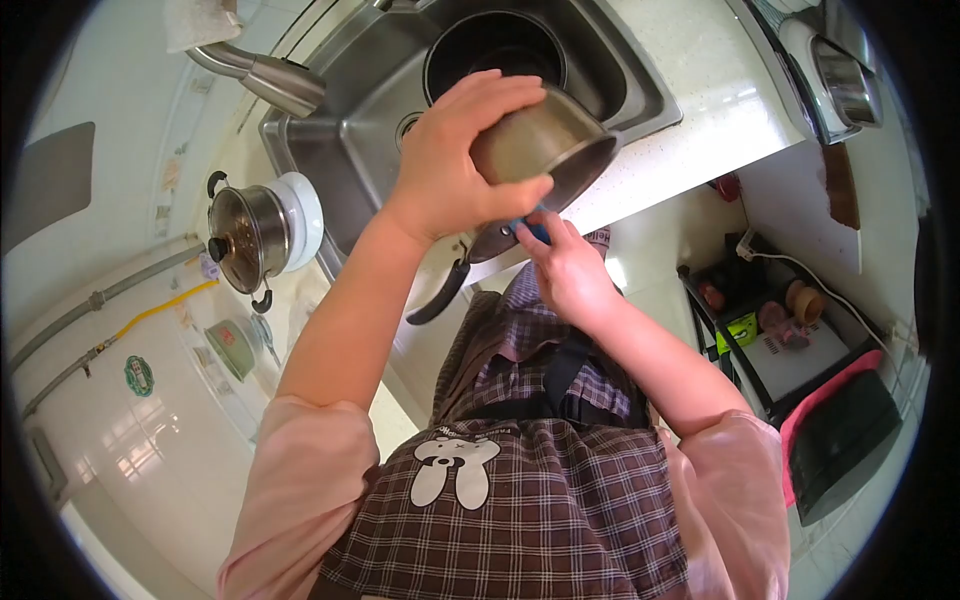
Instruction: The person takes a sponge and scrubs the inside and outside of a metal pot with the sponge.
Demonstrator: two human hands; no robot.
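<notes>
Over the near edge of the sink (370, 150), my left hand (455, 150) grips a small metal pot (535, 135) by its side, fingers over the base and thumb lower down. The pot is tipped, its mouth facing right and down. Its black handle (440, 293) points down to the left. My right hand (570, 262) is closed on a blue item (532, 232) at the pot's underside near the handle joint; most of that item is hidden by the fingers. Behind the pot, a dark round pan (490, 55) sits in the sink.
A faucet (275, 82) reaches in at the upper left. Left of the sink stands a lidded steel pot (245, 240) beside a white bowl (300, 222). A green container (232, 348) is at the left. A black rack (735, 350) holding items stands at the lower right.
</notes>
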